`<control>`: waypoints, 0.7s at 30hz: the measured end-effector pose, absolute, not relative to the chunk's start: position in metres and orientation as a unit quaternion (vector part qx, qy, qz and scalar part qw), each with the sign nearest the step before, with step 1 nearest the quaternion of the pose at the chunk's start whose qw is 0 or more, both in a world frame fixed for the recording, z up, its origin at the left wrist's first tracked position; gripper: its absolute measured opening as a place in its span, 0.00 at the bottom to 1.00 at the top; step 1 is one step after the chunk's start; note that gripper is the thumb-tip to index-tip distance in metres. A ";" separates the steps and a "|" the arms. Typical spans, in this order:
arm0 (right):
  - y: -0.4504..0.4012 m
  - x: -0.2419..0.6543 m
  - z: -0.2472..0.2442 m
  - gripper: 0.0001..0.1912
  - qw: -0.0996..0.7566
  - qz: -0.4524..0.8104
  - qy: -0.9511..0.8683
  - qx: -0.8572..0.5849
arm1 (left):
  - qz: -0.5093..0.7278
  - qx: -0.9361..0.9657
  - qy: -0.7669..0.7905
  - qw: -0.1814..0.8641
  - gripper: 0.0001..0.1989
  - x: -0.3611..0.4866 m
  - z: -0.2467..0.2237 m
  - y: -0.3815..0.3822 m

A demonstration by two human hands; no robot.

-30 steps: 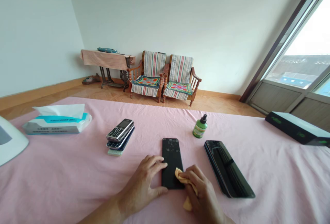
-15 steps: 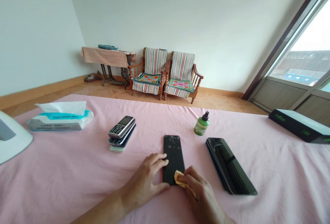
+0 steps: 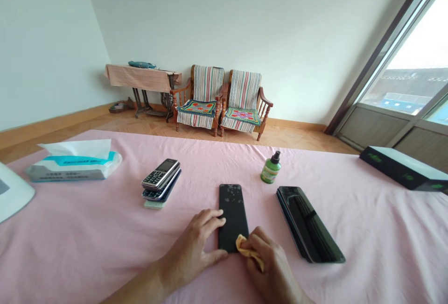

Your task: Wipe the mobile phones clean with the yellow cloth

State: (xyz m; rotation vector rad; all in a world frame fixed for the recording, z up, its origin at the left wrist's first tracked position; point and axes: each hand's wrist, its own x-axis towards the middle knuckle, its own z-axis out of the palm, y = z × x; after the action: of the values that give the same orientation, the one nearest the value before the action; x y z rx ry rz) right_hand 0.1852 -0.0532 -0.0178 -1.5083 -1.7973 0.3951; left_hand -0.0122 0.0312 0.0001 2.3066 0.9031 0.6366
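Head view, phone (image 3: 231, 222): flat on the pink cloth (image 3: 115, 243), green spray bottle (image 3: 270, 172) past its top right.
Left hand (image 3: 194, 245): fingers kinda spread, tips on its left edge.
Right hand (image 3: 271, 257): I've got fingers bunched round a yellow rag (image 3: 242, 244), bottom right corner.

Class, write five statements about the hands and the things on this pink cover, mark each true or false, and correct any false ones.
1. The right hand holds a yellow cloth against the black phone. True.
2. The left hand grips the green bottle. False: its fingers touch the black phone's left edge, and the bottle stands apart on the pink cover.
3. Whitish spots show at the black phone's far end. True.
4. The keypad phones lie to the right of the bottle. False: they are stacked to its left.
5. A white tissue sticks out of the tissue pack. True.
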 end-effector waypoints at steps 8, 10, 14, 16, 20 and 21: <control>-0.036 0.194 -0.015 0.12 0.403 0.136 -0.669 -0.609 | 0.241 0.864 0.330 0.294 0.27 -0.012 0.001 0.032; -0.023 0.194 -0.011 0.13 0.380 0.122 -0.668 -0.629 | 0.234 0.863 0.333 0.299 0.27 -0.012 0.002 0.032; 0.020 0.198 -0.007 0.15 0.327 0.083 -0.650 -0.681 | 0.227 0.864 0.333 0.302 0.27 -0.013 0.002 0.032; 0.044 0.201 -0.006 0.14 0.325 0.073 -0.640 -0.692 | 0.229 0.866 0.330 0.299 0.26 -0.014 0.002 0.032; 0.081 0.204 -0.006 0.15 0.326 0.060 -0.625 -0.707 | 0.219 0.869 0.336 0.289 0.26 -0.014 0.002 0.032; 0.086 0.204 -0.006 0.15 0.327 0.059 -0.623 -0.708 | 0.215 0.870 0.338 0.287 0.26 -0.013 0.003 0.032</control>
State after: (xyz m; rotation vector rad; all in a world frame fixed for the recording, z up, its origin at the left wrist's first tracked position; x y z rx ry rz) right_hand 0.2043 0.0860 -0.0056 -1.8550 -1.6329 0.1553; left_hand -0.0135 0.0322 0.0030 2.3248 0.9016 0.5740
